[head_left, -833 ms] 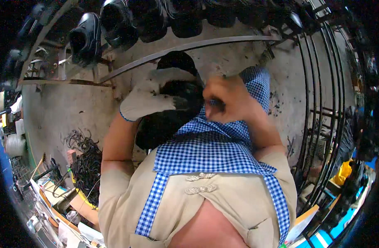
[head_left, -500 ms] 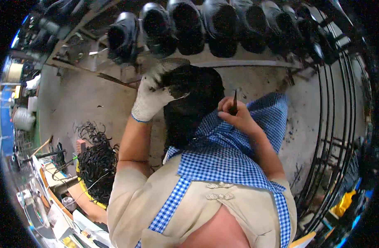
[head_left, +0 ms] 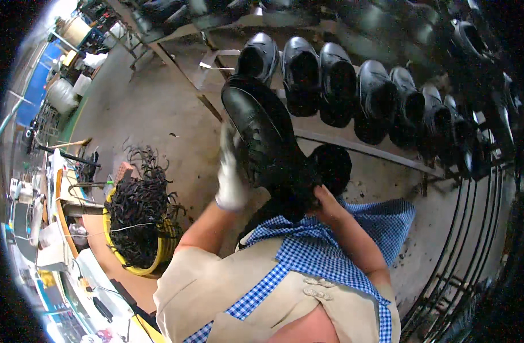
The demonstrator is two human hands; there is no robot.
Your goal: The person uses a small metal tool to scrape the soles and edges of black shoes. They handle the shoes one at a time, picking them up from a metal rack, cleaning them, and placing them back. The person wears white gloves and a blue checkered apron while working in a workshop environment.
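Observation:
A black lace-up shoe (head_left: 256, 126) is raised in front of me, toe pointing away and up to the left. My left hand (head_left: 231, 177), in a white glove with dark finger coating, is closed along the shoe's left side; motion smears its fingers. At the shoe's heel end, my bare right hand (head_left: 326, 203) has its fingers curled in against the black material, their tips hidden. No tool shows in the right hand now. Below lies my lap, covered by a blue-and-white checked apron (head_left: 316, 246).
Several black shoes (head_left: 337, 80) stand in a row on a metal rack (head_left: 370, 150) ahead. On the left, a yellow basket (head_left: 153, 266) overflows with black strip scraps (head_left: 139, 211), beside a cluttered workbench (head_left: 73, 228). Dark metal rods (head_left: 462, 228) run along the right.
The view has turned left. A black shoe has come up between my hands. My right hand, which held a small dark pointed blade, has moved to the shoe's heel end; the blade is out of sight.

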